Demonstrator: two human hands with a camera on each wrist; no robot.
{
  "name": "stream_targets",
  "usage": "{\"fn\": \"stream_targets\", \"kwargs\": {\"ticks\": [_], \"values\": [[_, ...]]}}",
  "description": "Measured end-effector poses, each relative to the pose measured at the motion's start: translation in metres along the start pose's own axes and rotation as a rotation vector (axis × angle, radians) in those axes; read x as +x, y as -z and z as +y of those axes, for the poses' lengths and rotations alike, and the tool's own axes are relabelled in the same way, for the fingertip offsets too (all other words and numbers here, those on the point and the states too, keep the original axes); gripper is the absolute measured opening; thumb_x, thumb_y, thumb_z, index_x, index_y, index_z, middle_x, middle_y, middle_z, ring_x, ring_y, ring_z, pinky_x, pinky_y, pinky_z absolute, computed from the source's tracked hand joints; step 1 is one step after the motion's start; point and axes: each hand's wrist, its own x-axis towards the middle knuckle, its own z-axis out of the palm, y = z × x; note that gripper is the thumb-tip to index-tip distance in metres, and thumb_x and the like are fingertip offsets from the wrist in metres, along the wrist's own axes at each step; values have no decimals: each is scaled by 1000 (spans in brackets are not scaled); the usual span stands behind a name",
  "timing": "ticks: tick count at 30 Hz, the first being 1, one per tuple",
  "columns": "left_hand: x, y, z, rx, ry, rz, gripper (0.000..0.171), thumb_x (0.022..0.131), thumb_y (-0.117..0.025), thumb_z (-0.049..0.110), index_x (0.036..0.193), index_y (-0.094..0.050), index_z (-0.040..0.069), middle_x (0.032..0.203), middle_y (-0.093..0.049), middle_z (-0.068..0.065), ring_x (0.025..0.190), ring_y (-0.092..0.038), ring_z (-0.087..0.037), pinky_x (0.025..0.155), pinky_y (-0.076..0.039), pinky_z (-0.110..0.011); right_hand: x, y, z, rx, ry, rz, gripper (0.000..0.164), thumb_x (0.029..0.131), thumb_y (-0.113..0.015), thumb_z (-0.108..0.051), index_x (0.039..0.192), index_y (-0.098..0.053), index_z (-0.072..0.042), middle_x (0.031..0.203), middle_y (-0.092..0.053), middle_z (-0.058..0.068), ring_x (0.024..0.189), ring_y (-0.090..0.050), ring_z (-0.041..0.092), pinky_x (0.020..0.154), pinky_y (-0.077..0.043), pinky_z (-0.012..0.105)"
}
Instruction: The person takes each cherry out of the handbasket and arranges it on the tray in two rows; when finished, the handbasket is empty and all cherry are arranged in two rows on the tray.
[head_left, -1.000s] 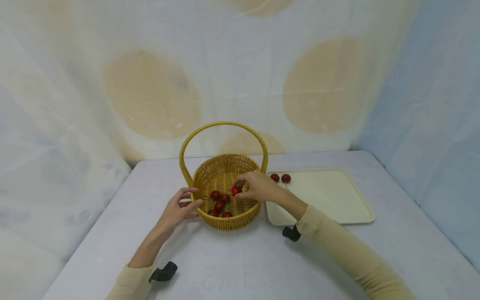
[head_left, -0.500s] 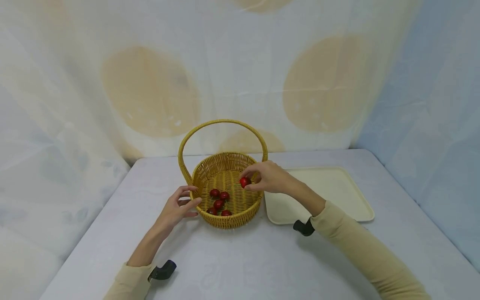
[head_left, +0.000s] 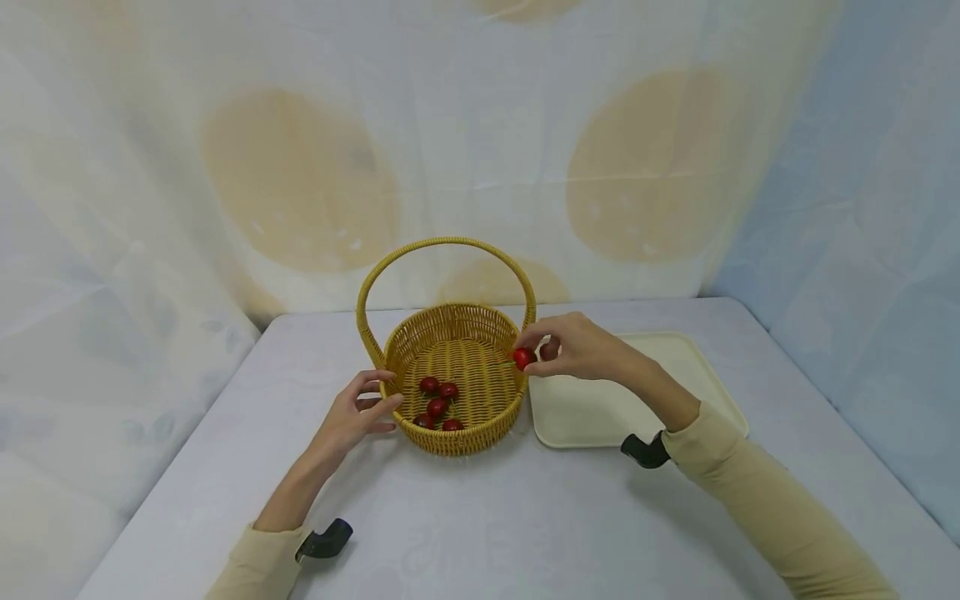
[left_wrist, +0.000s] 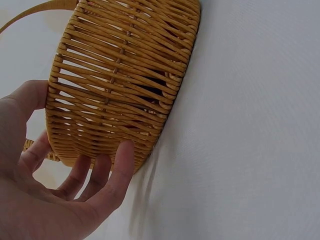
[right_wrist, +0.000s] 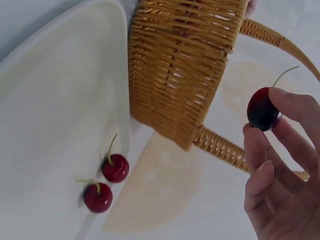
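While the left hand [head_left: 356, 417] holds the wicker basket [head_left: 450, 444] by its left side, the right hand [head_left: 583, 343], pinching a cherry [right_wrist: 263, 110] near the right rim, should apply light fingertip pressure and avoid snagging the weave.

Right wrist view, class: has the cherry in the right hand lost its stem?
No, a thin green stem sticks out from the cherry that the right hand pinches.

There's a dark red cherry [right_wrist: 262, 111], stem on, pinched in the right hand [head_left: 585, 348] near the upright wicker basket [head_left: 453, 442]; five cherries [head_left: 437, 407] lie inside, two stemmed cherries [right_wrist: 115, 169] on the cream tray [head_left: 577, 414].
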Motion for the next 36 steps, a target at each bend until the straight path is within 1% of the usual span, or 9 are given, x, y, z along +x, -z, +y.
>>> {"fn": "stream_targets", "kwargs": {"ticks": [6,11,16,23,29,36], "values": [[-2,0,1,-2,-2,1,57,91,-69,39,139,-45,19,138,-43,-16,124,-54,-35,83,-61,-42,-11,9,11,13,-24,3,26,85,-77,-21,110,-72,-18,97,-71,-3,75,-64,17,61,-55,24],[-3,2,1,-6,2,3,56,92,-68,37,139,-44,18,139,-42,-16,124,-53,-35,84,-61,-45,-20,17,21,8,-42,6,29,84,-78,-21,112,-71,-18,104,-72,-4,79,-66,13,66,-56,25],[-1,2,1,2,-6,-2,57,91,-69,40,138,-45,19,138,-43,-16,123,-53,-35,83,-61,-42,-28,25,36,-38,-73,35,30,84,-79,-23,113,-71,-19,100,-73,-7,79,-65,12,66,-55,24],[1,2,-1,7,-11,0,57,90,-69,42,137,-45,18,137,-44,-16,123,-54,-36,81,-62,-39,-35,34,59,-69,-106,37,31,83,-79,-21,113,-71,-16,99,-73,-3,80,-65,13,69,-56,25],[2,1,-2,0,-10,0,57,90,-69,43,136,-46,18,138,-44,-16,124,-54,-36,82,-62,-39,-39,36,77,-74,-156,2,30,84,-78,-20,112,-71,-14,101,-73,-1,81,-66,14,68,-55,24],[2,0,-2,-3,-4,-4,58,90,-69,41,138,-45,18,138,-43,-16,124,-53,-36,83,-61,-42,-43,36,94,-44,-228,-62,30,84,-77,-16,112,-71,-8,99,-72,5,79,-68,16,65,-55,27]]}}
